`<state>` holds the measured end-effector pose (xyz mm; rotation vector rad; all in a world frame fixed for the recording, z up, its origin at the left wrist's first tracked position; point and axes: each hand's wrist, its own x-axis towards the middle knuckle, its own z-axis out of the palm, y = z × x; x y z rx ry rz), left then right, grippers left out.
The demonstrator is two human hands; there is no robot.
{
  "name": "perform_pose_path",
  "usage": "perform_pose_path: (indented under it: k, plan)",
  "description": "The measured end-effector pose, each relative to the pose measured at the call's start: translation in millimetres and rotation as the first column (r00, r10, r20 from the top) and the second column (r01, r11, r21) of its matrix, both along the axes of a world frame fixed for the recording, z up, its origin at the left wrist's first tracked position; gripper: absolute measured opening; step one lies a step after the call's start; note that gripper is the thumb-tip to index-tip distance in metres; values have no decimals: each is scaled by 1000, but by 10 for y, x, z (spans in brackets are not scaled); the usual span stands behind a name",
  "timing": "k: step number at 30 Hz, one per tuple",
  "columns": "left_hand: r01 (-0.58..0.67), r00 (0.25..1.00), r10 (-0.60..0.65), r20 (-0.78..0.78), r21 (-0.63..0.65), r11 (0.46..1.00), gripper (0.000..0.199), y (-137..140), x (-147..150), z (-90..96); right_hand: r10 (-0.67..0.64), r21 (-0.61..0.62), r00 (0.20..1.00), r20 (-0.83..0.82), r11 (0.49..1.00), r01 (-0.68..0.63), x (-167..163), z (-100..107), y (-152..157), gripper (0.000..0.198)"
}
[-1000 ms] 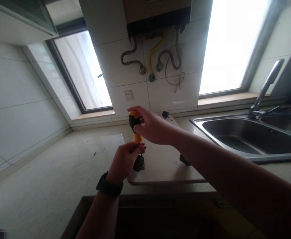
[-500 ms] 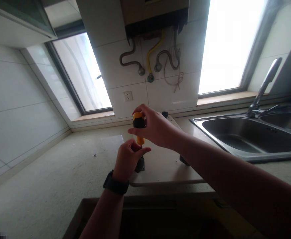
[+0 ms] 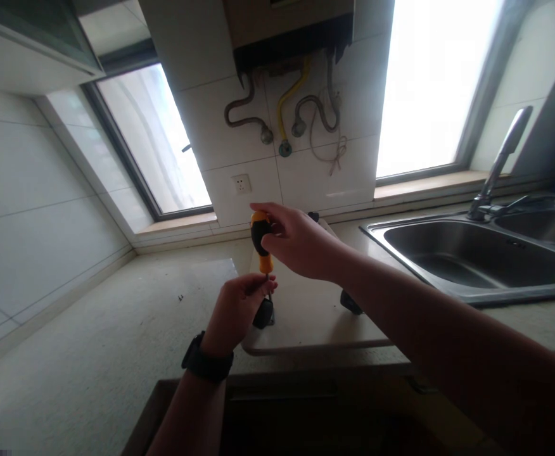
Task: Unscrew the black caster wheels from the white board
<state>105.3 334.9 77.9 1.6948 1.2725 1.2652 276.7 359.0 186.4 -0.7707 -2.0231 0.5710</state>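
My right hand is closed round the yellow and black handle of a screwdriver, which stands nearly upright. Below it, my left hand, with a black watch on the wrist, pinches the thin metal shaft. The screwdriver's tip points down at a black caster at the near left corner of a pale board. Whether the tip sits in a screw is too small to see. A second black caster is at the board's near right, partly behind my right forearm, and another shows at the far edge.
Some tiny dark screws lie on the speckled countertop to the left. A steel sink with a tall faucet is at the right. Pipes and a wall socket are on the tiled wall, below a water heater.
My left thumb and fingers have closed in on the shaft, where they were spread before. My right hand has shifted its grip on the handle, and the screwdriver leans slightly more to the left.
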Motion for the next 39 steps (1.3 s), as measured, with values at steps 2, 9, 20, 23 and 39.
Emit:
perform_pose_path:
  k: [2,9,20,23,39]
  plan:
    - [-45,999,45,-8,6,999,20,16,18,13,-10,-12,999,37,1000,10,6,-8,-15,68]
    - [-56,998,56,3,-7,998,32,14,68,35,-50,-65,998,24,997,51,41,-40,-28,62]
    - [-91,996,90,11,80,993,34,47,119,63,30,49,985,-167,999,-22,144,-92,-71,38]
    - [-52,997,56,-54,75,996,33,24,99,94,25,42,969,-246,999,-16,181,-118,-91,38]
    - [-52,464,226,-857,228,972,14,-246,215,188,-276,-218,338,-900,955,201,1074,-763,-85,32]
